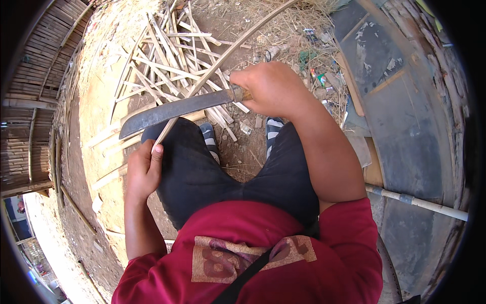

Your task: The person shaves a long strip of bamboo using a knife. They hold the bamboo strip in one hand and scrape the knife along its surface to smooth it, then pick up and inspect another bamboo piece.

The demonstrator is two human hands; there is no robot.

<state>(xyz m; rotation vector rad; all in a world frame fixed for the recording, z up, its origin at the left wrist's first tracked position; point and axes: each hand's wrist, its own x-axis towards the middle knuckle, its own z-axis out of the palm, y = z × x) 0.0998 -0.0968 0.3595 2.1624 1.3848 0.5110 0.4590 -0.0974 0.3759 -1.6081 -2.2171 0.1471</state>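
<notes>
My right hand (273, 90) grips the handle of a long dark-bladed knife (167, 112), whose blade points left across my knees. My left hand (143, 169) holds the near end of a long thin bamboo strip (228, 50) that runs up and away to the top of the view. The blade lies across the strip just above my left thumb. I sit with dark trousers and striped sandals over bare earth.
A heap of split bamboo strips (167, 61) lies on the ground ahead. Straw and small litter (309, 55) are scattered at upper right. A dark curved slab (405, 116) and a white pipe (420, 202) are on the right. A bamboo fence (30, 101) stands at left.
</notes>
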